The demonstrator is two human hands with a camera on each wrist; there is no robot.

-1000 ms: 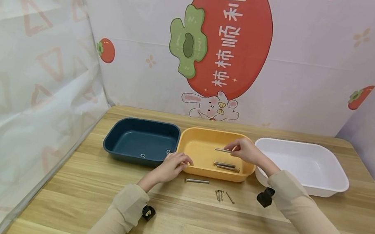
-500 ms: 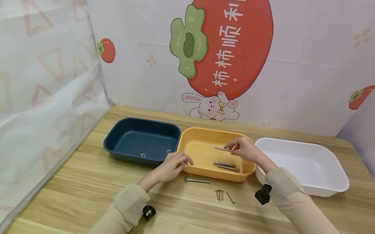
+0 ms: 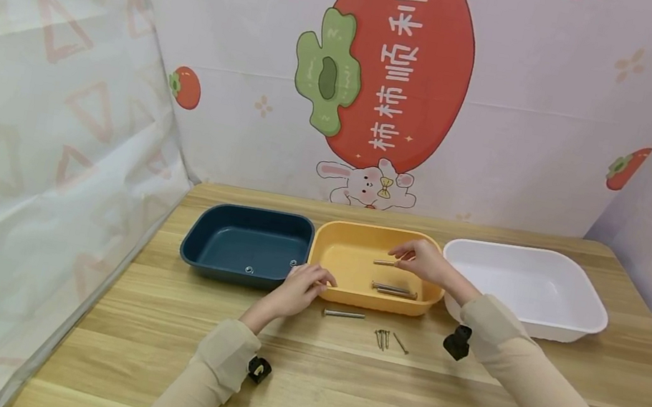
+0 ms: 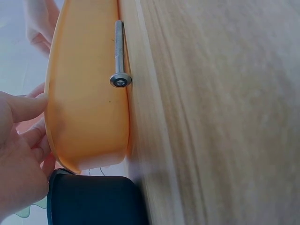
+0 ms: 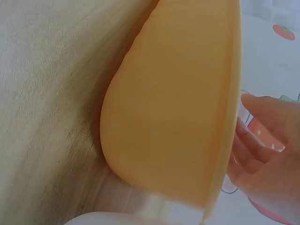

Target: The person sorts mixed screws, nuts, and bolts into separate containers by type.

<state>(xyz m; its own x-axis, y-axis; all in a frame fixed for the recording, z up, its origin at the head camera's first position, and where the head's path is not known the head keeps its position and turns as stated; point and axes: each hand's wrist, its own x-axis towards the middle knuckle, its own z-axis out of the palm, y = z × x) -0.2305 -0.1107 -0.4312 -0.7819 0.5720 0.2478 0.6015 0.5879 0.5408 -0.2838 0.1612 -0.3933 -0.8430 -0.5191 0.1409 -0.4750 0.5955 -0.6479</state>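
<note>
My left hand holds the near left rim of the yellow tray; in the left wrist view its thumb and fingers meet at that rim. Over the tray's right half, my right hand has its thumb and fingers apart in the right wrist view, with nothing seen between them. A metal bolt shows just left of those fingertips, its right end hidden by them. More bolts lie together on the tray floor near the front. Another bolt lies on the table in front of the tray.
Several small screws lie on the wooden table in front of the trays. To the left is a dark blue tray with small nuts in it. A white tray stands at right, behind the right forearm.
The right hand's fingers have loosened from the bolt, which sits slightly lower in the head view now. The left hand stays at the yellow tray's rim.
</note>
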